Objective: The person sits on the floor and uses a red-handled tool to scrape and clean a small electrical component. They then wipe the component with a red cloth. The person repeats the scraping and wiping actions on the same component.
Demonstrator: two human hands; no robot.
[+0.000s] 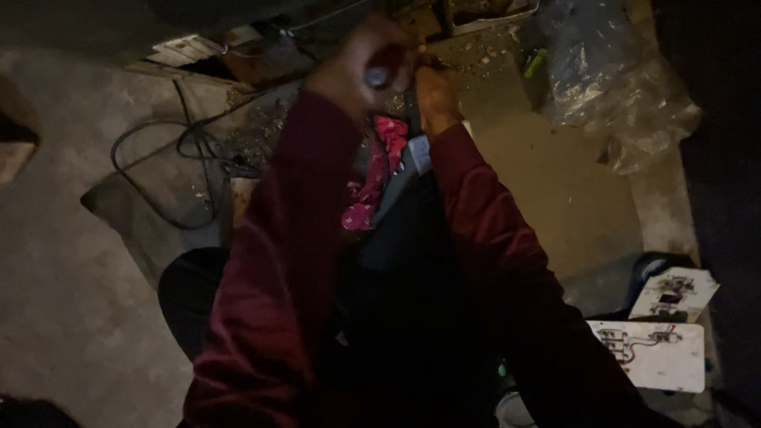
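Dim concrete floor [71, 317], black cables [186, 150], plastic bag [618, 95], left hand [357, 67] gripping blurred tool [377, 77], right hand [434, 95] grip unclear

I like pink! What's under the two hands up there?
A crumpled pink cloth hangs below the left hand and right hand. The dark red sleeves cover whatever lies beneath.

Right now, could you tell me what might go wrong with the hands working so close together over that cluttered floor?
The left hand grips a dark tool that may slip toward the right hand beside it. Black cables loop on the floor nearby and could snag. Dim light and blur hide the workpiece.
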